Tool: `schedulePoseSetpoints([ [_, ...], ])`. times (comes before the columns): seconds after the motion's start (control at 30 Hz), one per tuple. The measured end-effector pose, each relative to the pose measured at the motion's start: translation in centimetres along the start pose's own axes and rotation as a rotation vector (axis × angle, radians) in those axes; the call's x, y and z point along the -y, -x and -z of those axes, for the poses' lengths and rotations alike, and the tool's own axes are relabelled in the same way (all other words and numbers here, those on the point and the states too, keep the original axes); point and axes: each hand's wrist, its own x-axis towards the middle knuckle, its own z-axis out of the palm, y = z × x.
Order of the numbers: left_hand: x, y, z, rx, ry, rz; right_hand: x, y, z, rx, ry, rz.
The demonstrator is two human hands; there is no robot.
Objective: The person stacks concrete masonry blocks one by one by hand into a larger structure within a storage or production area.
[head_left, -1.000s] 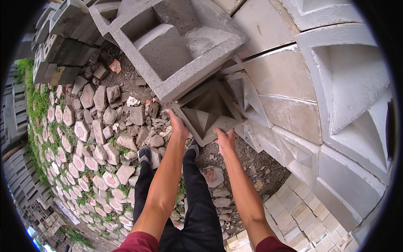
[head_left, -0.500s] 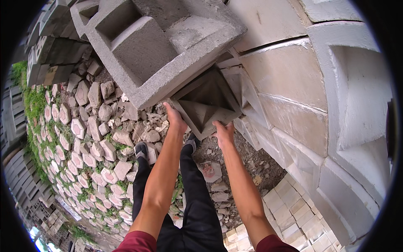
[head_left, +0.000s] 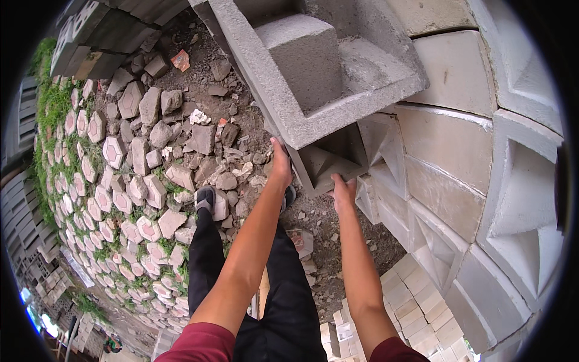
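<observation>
A grey concrete block (head_left: 330, 158) with a recessed, faceted face sits low in front of me, partly hidden under a larger hollow block. My left hand (head_left: 281, 164) presses along its left side, and the fingers beyond the edge are out of sight. Gripping the near right corner, my right hand (head_left: 344, 193) has its thumb on the front rim. Above both hands, the larger grey concrete block (head_left: 356, 99) with deep stepped hollows overhangs the held block. Whether the two blocks touch is not clear.
At right rises a stack of pale concrete blocks (head_left: 443, 151), some with faceted recesses. Broken stones (head_left: 202, 140) lie left of my arms, beside hexagonal pavers (head_left: 113, 152) with grass between. Small light blocks (head_left: 416, 301) are stacked at lower right; darker blocks (head_left: 102, 36) stand far left.
The held block has moved farther under the larger block, so less of its face shows. Both hands went with it, keeping their grip. The view has shifted, placing everything differently in the picture.
</observation>
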Motion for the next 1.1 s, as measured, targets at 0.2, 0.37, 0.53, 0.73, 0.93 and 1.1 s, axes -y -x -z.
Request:
schedulePoseSetpoints([
  [0.2,-2.4,4.5,1.6,0.040,-0.064,0.100,1.1,4.3,0.8,0.031,-0.147,-0.155],
  [0.37,-4.8,12.6,8.7,-0.076,-0.039,0.034,-2.1,15.1,-1.9,0.062,-0.013,-0.230],
  [0.53,-6.8,20.8,16.8,-0.224,-0.041,0.051,-4.3,19.4,-7.0,0.256,0.330,-0.028],
  [0.73,-10.6,29.7,26.7,-0.365,0.086,-0.028,-5.0,24.1,-16.5,0.543,0.546,0.165],
  [0.93,-14.8,35.9,33.4,-0.458,0.325,-0.232,-8.7,30.4,-24.2,0.742,0.774,0.241],
  [1.1,-16.8,41.4,38.6,-0.582,0.556,-0.278,-12.3,37.7,-31.4,0.913,1.025,0.196],
])
